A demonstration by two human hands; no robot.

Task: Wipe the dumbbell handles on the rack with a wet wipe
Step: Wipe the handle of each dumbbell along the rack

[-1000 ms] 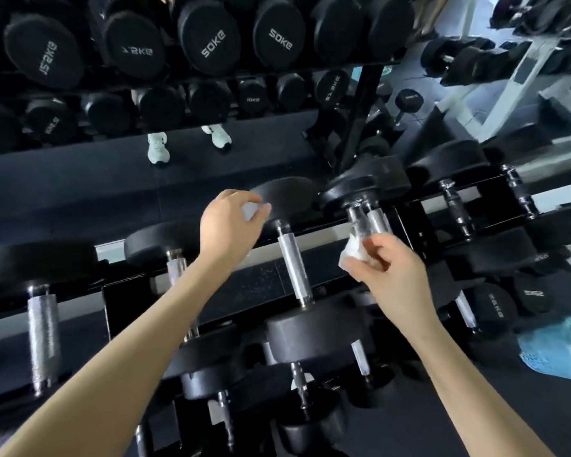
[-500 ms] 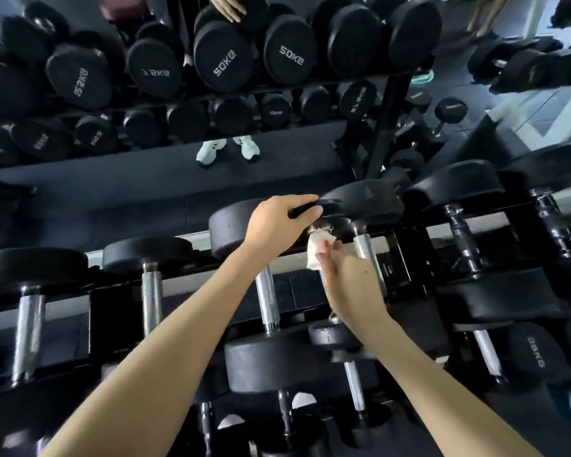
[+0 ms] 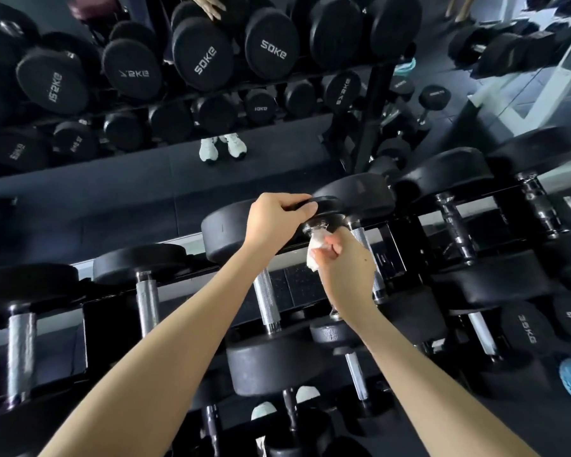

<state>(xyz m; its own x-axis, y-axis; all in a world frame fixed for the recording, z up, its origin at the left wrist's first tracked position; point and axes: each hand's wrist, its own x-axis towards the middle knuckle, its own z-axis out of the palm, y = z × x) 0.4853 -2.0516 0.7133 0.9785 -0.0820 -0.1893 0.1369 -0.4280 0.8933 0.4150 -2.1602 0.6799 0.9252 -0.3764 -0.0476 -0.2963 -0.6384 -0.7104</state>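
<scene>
Nearest, just under the right wrist, sits the small dumbbell's near head point(image 3: 335, 334). Above it the right hand point(image 3: 346, 268) pinches the wet wipe point(image 3: 314, 252) against the top of the handle point(image 3: 320, 226), most of which the hand hides. Just beyond, the left hand point(image 3: 272, 222) curls over the rim of the far head point(image 3: 327, 204), steadying it. The risk, as I judge it, is that a damp grip slips and the dumbbell rolls into the neighbouring handle point(image 3: 266, 298) left of the right hand, or traps fingers against the rack point(image 3: 401, 249)
</scene>
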